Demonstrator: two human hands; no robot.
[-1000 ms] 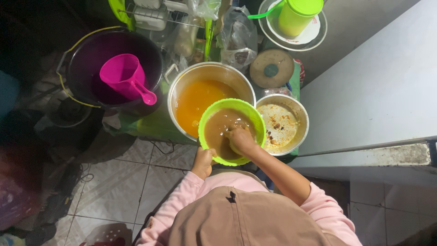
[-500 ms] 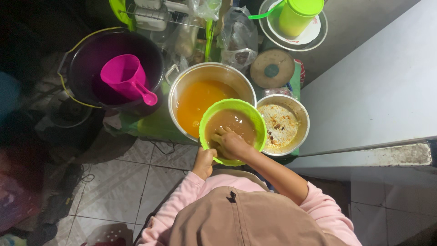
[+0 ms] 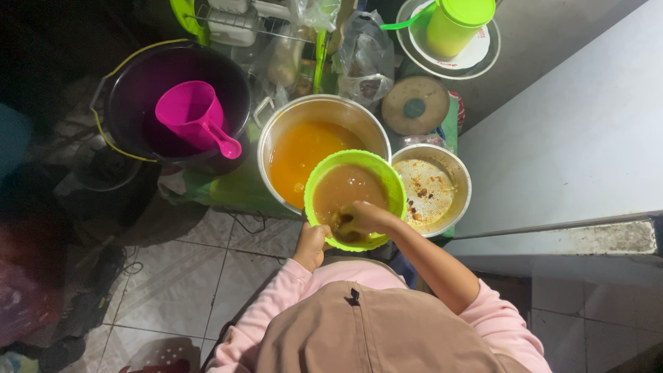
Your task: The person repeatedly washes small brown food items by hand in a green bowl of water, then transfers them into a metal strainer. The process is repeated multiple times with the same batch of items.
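- Head view looks straight down on the green bowl (image 3: pixel 356 199), which sits over the near rim of the big metal pot (image 3: pixel 319 157) and beside the smaller metal pot (image 3: pixel 429 188); it is nearly full of brown liquid.
- My right hand (image 3: pixel 360 219) is inside the bowl at its near side, fingers curled and dipped in the liquid; whether it grips anything under the surface I cannot tell.
- My left hand (image 3: pixel 312 246) is clenched on the bowl's near-left rim from below, steadying it.
- I judge the bowl to be light plastic made heavy by its fill, wet and slippery, and ready to slosh; the rim, taken at two opposite sides, looks the safest hold.
- The big pot holds orange broth; the smaller one holds pale foam with red flecks.
- Farther out: a dark bucket (image 3: pixel 131 103) with a pink scoop (image 3: pixel 195 117), and a lidded green cup (image 3: pixel 457 25) on a plate (image 3: pixel 483 59).
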